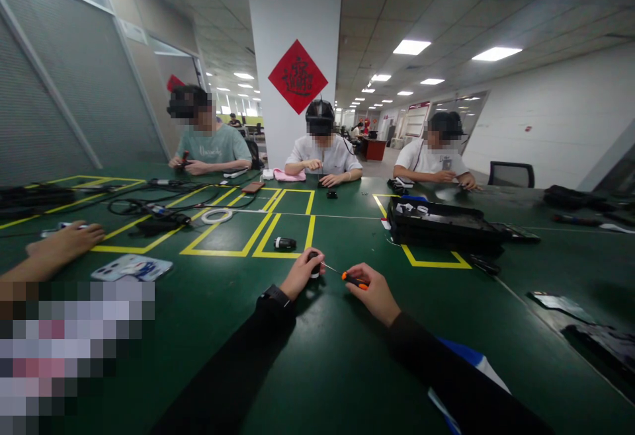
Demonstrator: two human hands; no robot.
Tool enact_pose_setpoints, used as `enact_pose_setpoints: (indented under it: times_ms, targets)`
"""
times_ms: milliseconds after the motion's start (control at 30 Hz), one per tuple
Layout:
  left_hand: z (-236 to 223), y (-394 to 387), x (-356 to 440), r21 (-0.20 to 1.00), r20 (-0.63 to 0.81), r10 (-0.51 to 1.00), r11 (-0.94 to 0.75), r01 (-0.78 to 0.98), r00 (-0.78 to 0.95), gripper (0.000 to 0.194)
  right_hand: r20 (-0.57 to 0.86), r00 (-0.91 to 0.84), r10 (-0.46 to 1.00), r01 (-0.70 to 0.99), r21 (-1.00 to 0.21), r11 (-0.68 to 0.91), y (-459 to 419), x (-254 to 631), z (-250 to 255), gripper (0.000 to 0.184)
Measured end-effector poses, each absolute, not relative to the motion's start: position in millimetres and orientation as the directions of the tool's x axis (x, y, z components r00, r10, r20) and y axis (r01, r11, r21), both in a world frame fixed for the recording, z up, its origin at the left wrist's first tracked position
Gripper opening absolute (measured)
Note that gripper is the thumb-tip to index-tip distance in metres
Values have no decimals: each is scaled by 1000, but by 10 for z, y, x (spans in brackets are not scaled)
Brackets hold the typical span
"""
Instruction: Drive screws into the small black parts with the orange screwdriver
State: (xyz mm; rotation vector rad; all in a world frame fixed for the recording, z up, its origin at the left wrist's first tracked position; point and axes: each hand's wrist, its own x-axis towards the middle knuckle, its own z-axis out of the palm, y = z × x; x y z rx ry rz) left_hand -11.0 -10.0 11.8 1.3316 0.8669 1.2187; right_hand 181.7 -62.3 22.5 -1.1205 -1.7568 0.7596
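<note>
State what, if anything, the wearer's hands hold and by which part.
The right hand grips an orange-and-black screwdriver by its handle; the left hand holds a small black-and-white cylinder, apparently around its side.

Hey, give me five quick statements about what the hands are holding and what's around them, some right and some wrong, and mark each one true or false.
1. The right hand holds an orange-and-black screwdriver. True.
2. The left hand lies flat with nothing in it. False: the left hand grips a small black-and-white object.
3. A white ring lies on the green table. True.
4. The dark wristband is on the right wrist. False: the dark wristband is on the left wrist.
5. The red diamond sign is on the white pillar. True.
</note>
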Motion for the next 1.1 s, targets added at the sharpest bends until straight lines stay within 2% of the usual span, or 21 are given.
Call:
enact_pose_setpoints:
  times_ms: [200,567,800,1100]
  targets:
    - [106,-93,-112,979,201,958,-187,-87,203,23,245,-167,955,335,-897,289,-589,1823,217,19]
    - [130,-108,-119,981,175,968,-155,-120,180,24,221,-188,957,190,-948,256,-570,1826,194,26]
    - [113,-105,-122,977,176,967,-148,-154,184,26,217,-218,952,304,-912,277,-518,1831,146,24]
    - [128,-111,-115,978,185,966,-163,-131,179,25,191,-250,949,329,-905,269,-525,1838,187,25]
